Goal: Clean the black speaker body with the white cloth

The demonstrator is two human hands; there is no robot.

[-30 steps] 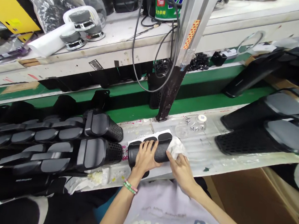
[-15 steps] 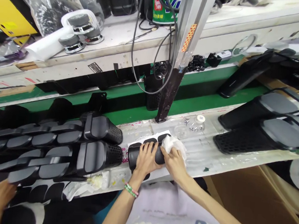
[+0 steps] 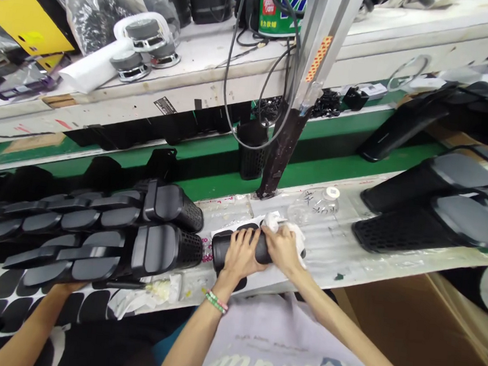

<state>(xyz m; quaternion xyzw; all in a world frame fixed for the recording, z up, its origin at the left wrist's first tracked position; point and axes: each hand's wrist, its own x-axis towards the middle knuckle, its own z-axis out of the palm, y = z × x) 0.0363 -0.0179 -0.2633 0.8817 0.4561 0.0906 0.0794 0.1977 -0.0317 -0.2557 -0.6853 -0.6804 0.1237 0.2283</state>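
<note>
A black speaker housing (image 3: 221, 248) lies on its side on the bench, over a white sheet (image 3: 261, 282) bearing black rounded pieces. My left hand (image 3: 243, 256) wraps over the middle of the housing and grips it. Close beside it, my right hand (image 3: 283, 250) is closed on a crumpled white cloth (image 3: 296, 234), pressed against the housing's right part. My right fingers and the cloth hide that end.
Rows of black housings (image 3: 159, 249) stand at the left; more housings (image 3: 398, 228) lie at the right. Behind my hands are a clear bottle (image 3: 330, 202) and a metal post (image 3: 281, 152) with a hanging cable. A co-worker's arm (image 3: 42, 319) reaches in at lower left.
My right hand and the cloth have shifted slightly along the housing, while my left hand keeps its grip. The co-worker's hand has moved right, under the left-hand housings.
</note>
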